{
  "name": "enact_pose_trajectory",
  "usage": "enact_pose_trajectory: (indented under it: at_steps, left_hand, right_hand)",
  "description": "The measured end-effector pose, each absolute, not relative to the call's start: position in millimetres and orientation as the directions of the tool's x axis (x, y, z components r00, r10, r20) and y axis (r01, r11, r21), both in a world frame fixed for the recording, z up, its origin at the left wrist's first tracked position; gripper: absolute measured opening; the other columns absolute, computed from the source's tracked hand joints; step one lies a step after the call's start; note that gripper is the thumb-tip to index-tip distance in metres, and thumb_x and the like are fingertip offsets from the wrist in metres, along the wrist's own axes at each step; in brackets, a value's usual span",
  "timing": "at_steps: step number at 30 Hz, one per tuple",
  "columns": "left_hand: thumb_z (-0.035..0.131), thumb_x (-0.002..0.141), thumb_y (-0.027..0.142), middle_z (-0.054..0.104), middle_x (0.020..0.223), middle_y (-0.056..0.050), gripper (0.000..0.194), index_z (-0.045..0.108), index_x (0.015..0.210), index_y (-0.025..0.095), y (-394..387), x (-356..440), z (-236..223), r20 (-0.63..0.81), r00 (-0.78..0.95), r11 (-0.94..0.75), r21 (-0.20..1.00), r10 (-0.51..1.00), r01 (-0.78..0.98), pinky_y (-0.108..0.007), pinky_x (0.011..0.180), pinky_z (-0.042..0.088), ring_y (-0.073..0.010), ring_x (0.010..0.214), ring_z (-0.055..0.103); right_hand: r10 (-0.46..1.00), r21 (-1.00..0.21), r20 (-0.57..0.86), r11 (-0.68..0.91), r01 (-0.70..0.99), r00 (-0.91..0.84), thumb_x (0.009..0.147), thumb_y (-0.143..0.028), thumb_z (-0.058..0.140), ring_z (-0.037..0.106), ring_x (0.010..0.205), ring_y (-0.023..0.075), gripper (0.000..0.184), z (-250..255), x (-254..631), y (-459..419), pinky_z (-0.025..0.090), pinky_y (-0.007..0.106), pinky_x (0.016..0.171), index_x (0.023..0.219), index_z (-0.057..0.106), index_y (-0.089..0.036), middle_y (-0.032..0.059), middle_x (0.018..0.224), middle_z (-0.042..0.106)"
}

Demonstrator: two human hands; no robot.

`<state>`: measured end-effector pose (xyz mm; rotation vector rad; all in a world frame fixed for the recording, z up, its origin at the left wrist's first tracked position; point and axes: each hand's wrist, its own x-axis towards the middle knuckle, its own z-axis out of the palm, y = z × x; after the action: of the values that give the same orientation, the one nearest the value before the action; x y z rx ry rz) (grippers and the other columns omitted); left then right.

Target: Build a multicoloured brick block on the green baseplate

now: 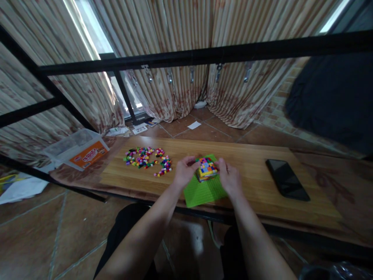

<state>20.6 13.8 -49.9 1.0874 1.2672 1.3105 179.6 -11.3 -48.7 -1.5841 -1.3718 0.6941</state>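
Observation:
A small block built of multicoloured toy bricks [207, 168] sits on a bright green baseplate [201, 192] at the middle of the wooden board. My left hand [184, 171] has its bent fingers and thumb against the block's left side. From the right, my right hand [229, 175] closes in on the opposite side with curled fingers. The block is between the two hands, and its top shows mixed colours above a yellow layer. Whether a loose brick is pinched in the fingertips is too small to make out.
Loose toy bricks [142, 157] lie in a spread on the board's left part. A black phone [287, 179] lies to the right. A clear plastic box [78, 146] with an orange label stands past the left end. Black metal bars [186, 57] cross beyond the wooden board [244, 155].

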Motion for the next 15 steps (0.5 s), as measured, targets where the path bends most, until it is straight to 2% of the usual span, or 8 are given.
enact_pose_trajectory:
  at_steps: [3,6,8,10,13,15]
  left_hand:
    - [0.074,0.068,0.016,0.071,0.082,-0.004,0.017,0.069,0.084,0.014,29,23,-48,-0.016,-0.145,0.006,0.998,0.989,-0.069,-0.030,0.083,0.050,-0.0136,0.077,0.064]
    - [0.069,0.076,0.023,0.072,0.085,-0.006,0.013,0.069,0.085,0.014,35,22,-46,-0.028,-0.124,0.017,0.996,0.992,-0.090,-0.032,0.085,0.051,-0.0153,0.080,0.065]
    - [0.062,0.083,0.031,0.073,0.090,-0.008,0.020,0.068,0.091,0.015,31,19,-46,-0.047,-0.098,0.034,0.992,0.994,-0.124,-0.035,0.088,0.050,-0.0172,0.085,0.067]
    - [0.059,0.086,0.036,0.073,0.101,-0.011,0.027,0.067,0.100,0.015,23,15,-46,-0.062,-0.043,0.053,0.981,0.997,-0.185,-0.038,0.095,0.048,-0.0195,0.095,0.067]
    - [0.062,0.083,0.033,0.066,0.122,-0.013,0.038,0.060,0.117,0.016,7,12,-49,-0.010,0.067,0.025,0.973,0.998,-0.229,-0.042,0.106,0.039,-0.0233,0.116,0.060]
    - [0.069,0.077,0.028,0.058,0.135,-0.015,0.057,0.052,0.130,0.017,-3,13,-50,0.061,0.135,-0.040,0.987,0.989,-0.157,-0.044,0.112,0.033,-0.0254,0.128,0.051]
  right_hand:
    - [0.976,-0.927,0.089,0.009,0.375,0.197,0.089,-0.070,0.028,0.057,0.045,0.0170,0.070,-47,185,-19,0.044,0.029,0.052,0.084,0.071,-0.014,0.0067,0.057,0.068]
    - [0.962,-0.920,0.122,0.017,0.391,0.244,0.088,-0.070,0.032,0.055,0.044,0.0161,0.067,-47,186,-22,0.043,0.028,0.052,0.075,0.070,-0.016,0.0038,0.049,0.062]
    - [0.936,-0.919,0.158,0.022,0.394,0.315,0.089,-0.067,0.033,0.061,0.053,0.0182,0.064,-49,188,-19,0.046,0.029,0.057,0.078,0.070,-0.015,0.0070,0.059,0.068]
    - [0.927,-0.914,0.190,0.046,0.403,0.324,0.091,-0.060,0.033,0.067,0.069,0.0219,0.058,-53,191,-14,0.050,0.034,0.068,0.087,0.071,-0.015,0.0116,0.080,0.074]
    - [0.950,-0.885,0.212,0.086,0.457,0.231,0.089,-0.040,0.040,0.067,0.097,0.0262,0.041,-59,191,-9,0.049,0.042,0.089,0.104,0.069,-0.016,0.0132,0.106,0.073]
    - [0.972,-0.883,0.187,0.101,0.459,0.145,0.082,-0.026,0.043,0.066,0.100,0.0255,0.040,-63,189,-8,0.048,0.044,0.092,0.113,0.066,-0.017,0.0115,0.109,0.072]
